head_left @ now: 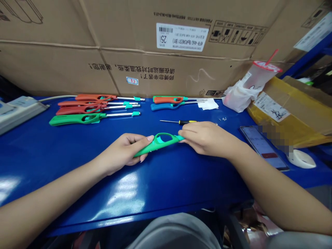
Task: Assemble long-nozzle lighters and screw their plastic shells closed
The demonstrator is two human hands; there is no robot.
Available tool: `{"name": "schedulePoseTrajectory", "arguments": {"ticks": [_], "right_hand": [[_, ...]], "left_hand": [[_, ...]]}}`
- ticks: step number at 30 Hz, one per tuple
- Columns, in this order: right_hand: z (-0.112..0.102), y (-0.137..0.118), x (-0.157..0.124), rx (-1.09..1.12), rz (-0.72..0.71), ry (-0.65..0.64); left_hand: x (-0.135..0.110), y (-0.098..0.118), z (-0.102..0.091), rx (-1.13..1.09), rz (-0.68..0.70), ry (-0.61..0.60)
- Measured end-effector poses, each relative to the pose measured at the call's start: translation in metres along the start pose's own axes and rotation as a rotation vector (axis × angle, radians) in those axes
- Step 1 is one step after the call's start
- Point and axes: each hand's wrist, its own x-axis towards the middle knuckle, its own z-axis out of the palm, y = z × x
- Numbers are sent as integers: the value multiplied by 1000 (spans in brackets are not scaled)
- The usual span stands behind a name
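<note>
A green long-necked gas lighter (161, 142) lies across both hands above the blue table. My left hand (127, 150) is closed round its handle end, thumb on top. At the neck end my right hand (207, 138) is closed over it, and its fingers hide the metal tube. Just behind my right hand a small screwdriver (183, 122) with a black and yellow handle rests on the table. Several similar lighters, red, orange and a green one (75, 119), lie in a row at the back left. Two more, orange-green and a blue one (166, 106), lie further right.
A large cardboard box (124, 34) walls off the back. To the right are a bagged drink cup (246, 86), a yellow-taped parcel (293, 110), a phone (264, 147) and a tape roll (302, 159). A power strip (23, 112) sits at the left. White tissue (209, 104) lies by the blue lighter.
</note>
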Motion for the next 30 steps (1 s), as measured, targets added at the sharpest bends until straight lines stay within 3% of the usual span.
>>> {"name": "schedulePoseTrajectory", "arguments": {"ticks": [9,22,25,30], "right_hand": [[7,-5,0,-19,2,3],[11,-8,2,-69,22,20],[13,-3,4,-7,61,1],[8,0,5,67,158,2]], "left_hand": [[-1,6,1,-159,-160,-19],[0,5,1,-66,-111,3],[0,3,2,169,40,71],[-6,0,4,733,568,189]]}}
